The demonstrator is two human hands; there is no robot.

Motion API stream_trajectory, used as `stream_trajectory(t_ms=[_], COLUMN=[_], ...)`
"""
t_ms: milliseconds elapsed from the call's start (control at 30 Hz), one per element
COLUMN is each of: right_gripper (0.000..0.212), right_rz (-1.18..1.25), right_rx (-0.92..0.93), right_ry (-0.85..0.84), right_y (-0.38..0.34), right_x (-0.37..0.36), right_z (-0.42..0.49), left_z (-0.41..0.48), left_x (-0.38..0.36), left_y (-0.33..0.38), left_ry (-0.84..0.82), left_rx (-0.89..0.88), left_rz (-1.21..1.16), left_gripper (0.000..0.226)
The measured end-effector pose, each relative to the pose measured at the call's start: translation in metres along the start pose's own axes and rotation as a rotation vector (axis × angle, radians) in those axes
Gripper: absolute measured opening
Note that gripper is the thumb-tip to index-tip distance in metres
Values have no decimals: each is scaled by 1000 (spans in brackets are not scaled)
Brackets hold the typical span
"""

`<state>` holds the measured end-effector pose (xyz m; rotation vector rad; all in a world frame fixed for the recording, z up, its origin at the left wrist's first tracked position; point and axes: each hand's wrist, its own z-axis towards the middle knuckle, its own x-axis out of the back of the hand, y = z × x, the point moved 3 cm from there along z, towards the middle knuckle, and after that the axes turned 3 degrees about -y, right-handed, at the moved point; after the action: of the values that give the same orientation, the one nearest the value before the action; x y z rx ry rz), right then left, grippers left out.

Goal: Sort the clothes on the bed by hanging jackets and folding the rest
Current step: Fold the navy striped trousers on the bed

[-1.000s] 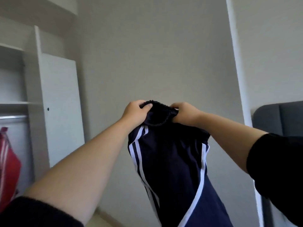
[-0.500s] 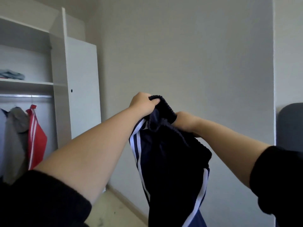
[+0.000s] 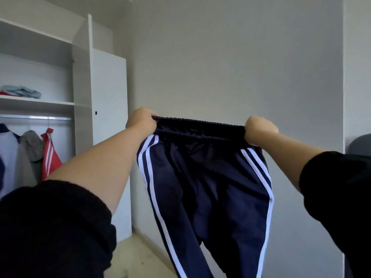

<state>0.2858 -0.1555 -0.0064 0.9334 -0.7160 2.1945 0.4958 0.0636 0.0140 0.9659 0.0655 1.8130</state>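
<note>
Gripping the gathered waistband [image 3: 198, 127] at its two ends, a person is holding a pair of navy track pants [image 3: 204, 187] up in the middle of the frame, both arms reaching forward. The left hand [image 3: 141, 120] is clenching the left end of the band with its fingers curled over the fabric, and the right hand [image 3: 260, 129] is fisting the right end the same way, so the band is running nearly taut between them. The pants are hanging straight down from the hands against the pale wall [image 3: 230, 67], white stripes running down each outer side, legs dropping out of the bottom edge of the frame. Black sleeves [image 3: 54, 227] are bunching at both forearms. At the left of the frame a white wardrobe [image 3: 108, 117] is standing open; folded clothes [image 3: 22, 91] are sitting on its shelf [image 3: 36, 102], and below it a red striped jacket [image 3: 50, 159] and a grey garment [image 3: 30, 151] are hanging from the rail [image 3: 36, 117].
</note>
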Motion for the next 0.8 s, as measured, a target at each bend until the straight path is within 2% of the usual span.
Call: stream_trajectory(t_ms=[133, 267, 300, 333, 367, 433, 467, 500, 567, 600, 667, 733, 800], right_gripper=[15, 22, 20, 14, 10, 25, 18, 9, 28, 31, 30, 27, 30], right_rz=[142, 338, 415, 500, 623, 681, 807, 837, 766, 769, 767, 764, 762], right_rx=[-51, -53, -39, -43, -65, -176, -245, -222, -180, -167, -163, -170, -156], right_ry=[77, 294, 281, 165, 10, -197, -200, -136, -42, -78, -270, -349, -251], right_y=[-13, -29, -32, -38, -41, -37, -34, -30, -26, -25, -20, -15, -10], right_x=[4, 19, 23, 23, 19, 0, -8, -14, -25, -31, -41, -44, -42], right_z=[4, 12, 13, 15, 15, 15, 13, 10, 8, 6, 2, -1, 0], left_z=[4, 12, 14, 16, 17, 14, 10, 5, -2, -3, -6, -13, -19], left_x=[16, 34, 37, 38, 34, 16, 5, -5, -17, -20, -24, -32, -40], left_y=[-27, -32, -31, -31, -31, -36, -40, -45, -50, -53, -57, -60, -60], left_ry=[61, 262, 297, 279, 196, -92, -232, -335, -396, -387, -436, -550, -582], left_rx=[66, 79, 43, 5, -33, -52, -23, 19, 86, 114, 163, 163, 152], left_rz=[95, 106, 111, 108, 100, 95, 94, 84, -30, -121, -271, -349, -410], left_gripper=[27, 39, 41, 41, 36, 19, 15, 16, 13, 9, 4, 24, 31])
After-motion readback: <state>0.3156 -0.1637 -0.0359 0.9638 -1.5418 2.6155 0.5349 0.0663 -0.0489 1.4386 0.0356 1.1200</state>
